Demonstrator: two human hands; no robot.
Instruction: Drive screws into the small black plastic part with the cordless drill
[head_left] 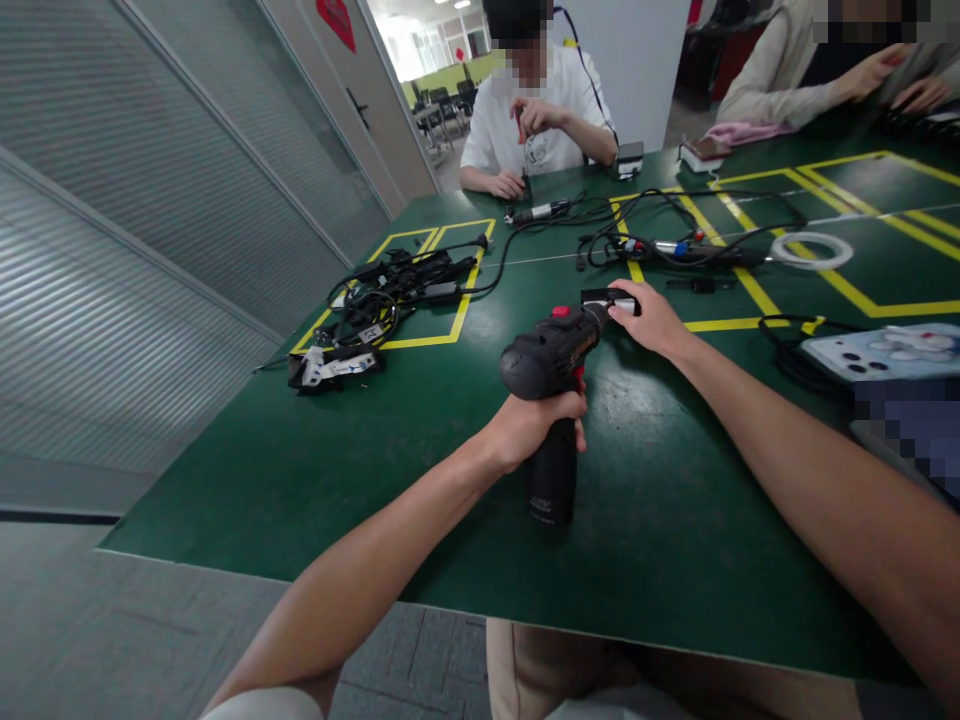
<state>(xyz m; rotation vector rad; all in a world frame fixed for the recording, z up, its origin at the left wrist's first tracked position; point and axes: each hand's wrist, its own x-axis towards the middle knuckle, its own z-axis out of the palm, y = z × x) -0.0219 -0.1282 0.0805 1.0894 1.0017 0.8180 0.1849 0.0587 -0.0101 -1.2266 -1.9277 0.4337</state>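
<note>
My left hand (536, 425) is wrapped around the grip of a black cordless drill (551, 350) with a red trigger and a red switch on top. The drill's chuck points away from me, toward a small black and silver box-shaped piece (609, 298). My right hand (649, 318) pinches that piece at its right end, above the green table. Chuck and piece overlap in this view; whether a bit touches it cannot be made out.
A tangle of black cables and adapters (405, 285) lies at the left in a yellow-taped area. Corded tools (675, 250) and a white tube coil (812, 250) lie beyond my hands. A phone (885, 350) is at right. Two people (544, 120) sit across the table (360, 500).
</note>
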